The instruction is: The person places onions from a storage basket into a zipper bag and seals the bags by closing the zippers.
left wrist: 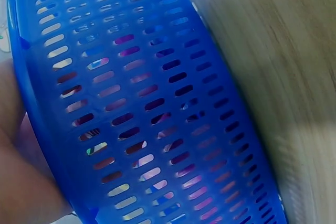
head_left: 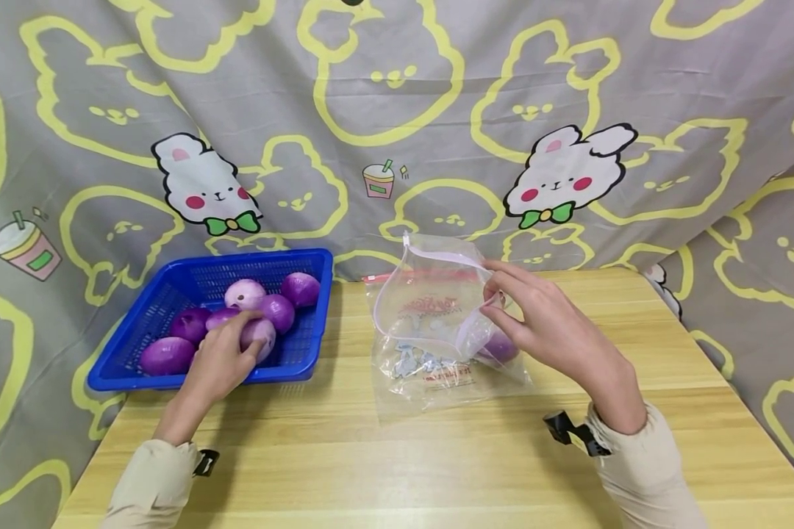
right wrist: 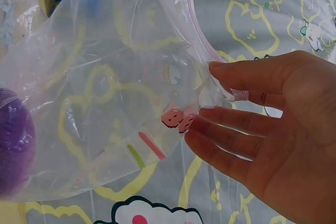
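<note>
My left hand (head_left: 226,354) reaches into the blue basket (head_left: 99,373) and grips a pale purple onion (head_left: 259,336), its thumb and fingers round the sides. Several more purple onions (head_left: 167,356) lie about it in the basket. On the right, my right hand (head_left: 551,317) pinches the rim of a clear zip bag (head_left: 430,367) between thumb and fingers, and the bag's mouth gapes wide. One purple onion (right wrist: 14,145) sits inside the bag, low on the side near the right hand. In the left wrist view the basket's slotted wall hides most of the left hand.
The basket stands at the back left of the wooden table (head_left: 384,470), with the bag to its right. A grey cloth (head_left: 397,88) printed with yellow outlines and white rabbits hangs close behind the table. Each wrist wears a black strapped device (head_left: 576,433).
</note>
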`<state>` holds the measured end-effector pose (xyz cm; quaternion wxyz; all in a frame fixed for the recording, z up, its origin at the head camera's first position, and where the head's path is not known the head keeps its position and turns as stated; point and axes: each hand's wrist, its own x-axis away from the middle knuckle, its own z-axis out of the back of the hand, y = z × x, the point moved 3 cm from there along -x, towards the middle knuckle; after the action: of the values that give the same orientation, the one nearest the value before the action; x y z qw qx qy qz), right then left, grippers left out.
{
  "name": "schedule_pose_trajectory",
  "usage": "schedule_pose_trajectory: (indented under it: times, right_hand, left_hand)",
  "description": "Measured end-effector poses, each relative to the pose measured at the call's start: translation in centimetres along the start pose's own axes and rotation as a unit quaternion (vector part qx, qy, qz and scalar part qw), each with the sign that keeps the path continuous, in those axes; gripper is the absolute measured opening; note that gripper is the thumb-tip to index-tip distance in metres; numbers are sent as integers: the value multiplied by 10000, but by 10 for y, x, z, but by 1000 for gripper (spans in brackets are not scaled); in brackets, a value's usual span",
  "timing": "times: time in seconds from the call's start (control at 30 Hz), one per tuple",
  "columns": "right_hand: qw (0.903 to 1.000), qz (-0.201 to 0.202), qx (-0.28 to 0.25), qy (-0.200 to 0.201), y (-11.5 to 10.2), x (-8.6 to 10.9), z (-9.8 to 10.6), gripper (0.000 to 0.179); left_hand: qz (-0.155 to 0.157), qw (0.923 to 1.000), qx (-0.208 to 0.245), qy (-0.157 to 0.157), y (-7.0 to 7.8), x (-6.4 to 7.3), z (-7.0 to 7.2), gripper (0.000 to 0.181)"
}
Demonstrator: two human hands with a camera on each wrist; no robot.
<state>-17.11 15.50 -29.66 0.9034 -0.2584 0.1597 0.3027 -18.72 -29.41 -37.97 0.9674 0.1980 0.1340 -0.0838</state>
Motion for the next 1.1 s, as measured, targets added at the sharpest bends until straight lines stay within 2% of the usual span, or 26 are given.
schedule_pose_trajectory:
  times: [0.33, 0.7, 0.93, 1.1]
  right_hand:
    - [10000, -10, -58, 77, 1, 2, 1, 10]
    - [9998, 46, -43, 188, 2, 4, 3, 13]
    - [9997, 89, -44, 206, 2, 4, 3, 14]
    - [9997, 101, -25, 230, 2, 4, 3, 14]
  left_hand:
    - [-100, 9996, 107, 234, 2, -1, 0, 37]
    - [-134, 9992, 178, 338, 9, 1, 4, 38]
    - [-267, 9980, 250, 525, 12, 1, 5, 40]
    - [-390, 9956, 347, 775, 16, 3, 9, 43]
